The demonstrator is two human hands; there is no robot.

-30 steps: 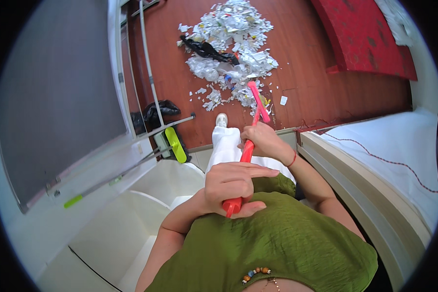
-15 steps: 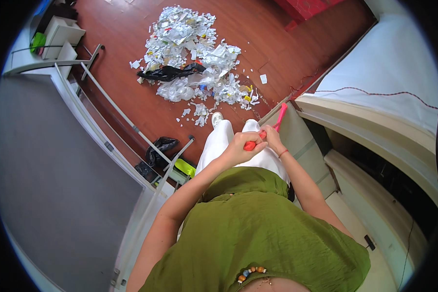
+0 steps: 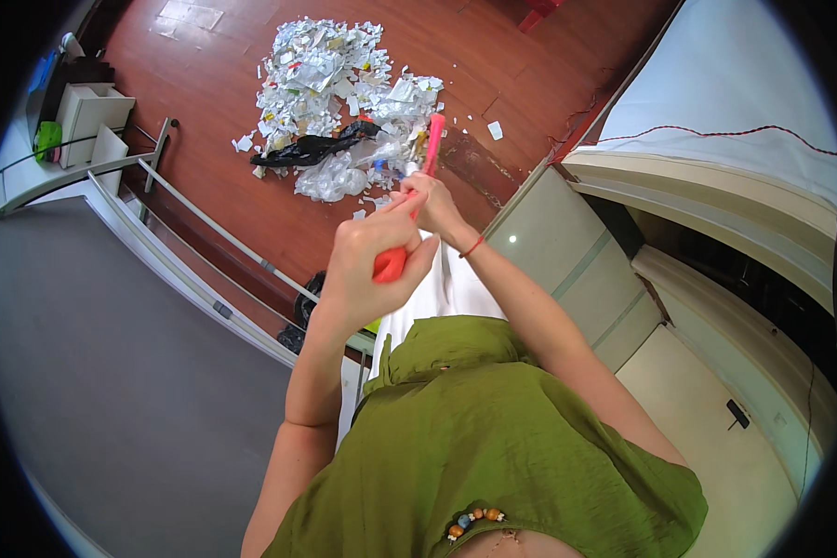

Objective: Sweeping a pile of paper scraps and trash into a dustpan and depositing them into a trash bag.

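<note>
Both of my hands are closed round a red-and-pink stick (image 3: 434, 144), which points away from me toward the paper scraps. My left hand (image 3: 367, 265) is nearer to my body and higher, wrapped round the red end. Farther along, my right hand (image 3: 432, 203) grips the stick, with a thin red band on that wrist. The pink far part sticks out beyond the right hand; what kind of tool this is does not show. Beyond it lies a heap of torn white paper (image 3: 321, 74) on the floor, with a crumpled black plastic bag (image 3: 316, 147) and clear plastic (image 3: 330, 181) at its near side.
A grey panel with a metal frame (image 3: 139, 372) takes up the left side. To the right stand a pale cabinet (image 3: 558, 242) and a white-covered surface (image 3: 735, 84) crossed by a cord. White drawers (image 3: 93, 116) stand at the far left on the reddish wood floor (image 3: 195, 93).
Both hands have moved up and left with the stick, away from my lap. The left hand has risen closer to view, and the stick's pink end now overlaps the heap's right edge.
</note>
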